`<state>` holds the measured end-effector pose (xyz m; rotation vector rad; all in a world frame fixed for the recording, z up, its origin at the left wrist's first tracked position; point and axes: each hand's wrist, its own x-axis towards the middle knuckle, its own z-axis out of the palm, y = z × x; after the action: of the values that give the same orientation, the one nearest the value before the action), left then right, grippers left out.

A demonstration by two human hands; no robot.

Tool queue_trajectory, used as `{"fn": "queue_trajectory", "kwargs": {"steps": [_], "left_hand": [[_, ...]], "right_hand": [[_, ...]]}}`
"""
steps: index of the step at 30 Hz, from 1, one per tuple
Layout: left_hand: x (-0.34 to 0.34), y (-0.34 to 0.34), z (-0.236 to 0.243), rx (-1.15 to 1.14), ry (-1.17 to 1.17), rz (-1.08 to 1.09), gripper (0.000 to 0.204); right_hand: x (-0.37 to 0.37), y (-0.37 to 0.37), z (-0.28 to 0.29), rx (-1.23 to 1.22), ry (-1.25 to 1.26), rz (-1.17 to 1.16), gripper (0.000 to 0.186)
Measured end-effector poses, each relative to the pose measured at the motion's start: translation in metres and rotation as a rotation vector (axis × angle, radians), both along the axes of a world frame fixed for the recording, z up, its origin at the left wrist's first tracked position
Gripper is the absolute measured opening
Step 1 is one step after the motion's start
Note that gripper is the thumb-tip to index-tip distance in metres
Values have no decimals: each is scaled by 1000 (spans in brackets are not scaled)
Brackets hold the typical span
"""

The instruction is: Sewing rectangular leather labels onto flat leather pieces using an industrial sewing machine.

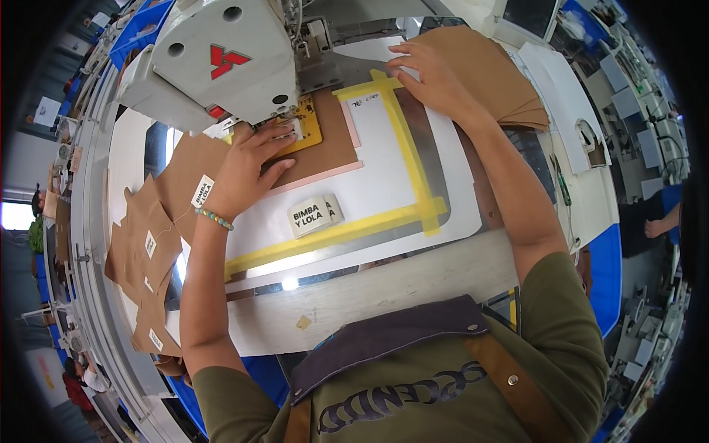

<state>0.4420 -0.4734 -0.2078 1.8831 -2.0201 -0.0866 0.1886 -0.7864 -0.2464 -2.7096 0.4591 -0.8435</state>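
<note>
My left hand [262, 159] lies with fingers stretched over a yellow template [312, 127] on brown material [332, 148], beside the sewing machine head [221, 59]. A small white piece is partly hidden under its fingertips. My right hand [421, 77] rests open near the metal plate's back edge, right of the machine, holding nothing visible. Beneath both is a white board [384, 181] edged with yellow tape [413, 159], carrying a small pile of white labels [309, 215]. Brown pieces with attached labels [148, 214] overlap at the left.
A stack of brown sheets [491, 77] is at back right, near a screen [539, 18] and a green-handled tool [563, 181]. Blue bins [605, 273] stand at right and back left [129, 37]. Another person's hand [653, 227] shows at far right, away from mine.
</note>
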Motion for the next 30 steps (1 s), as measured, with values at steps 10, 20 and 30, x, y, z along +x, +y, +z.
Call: {"fn": "queue_trajectory", "kwargs": {"steps": [10,20,30], "left_hand": [[2,-4,2,24,19,0,39],[24,-21,-17,-70,17,42,36],[33,16,-19,-100,226,301,53]], "right_hand": [[2,0,-3,2,2,4,26],[6,0,-10,-19,-88,31,25],[11,22,11,-67,-122,208,25]]}}
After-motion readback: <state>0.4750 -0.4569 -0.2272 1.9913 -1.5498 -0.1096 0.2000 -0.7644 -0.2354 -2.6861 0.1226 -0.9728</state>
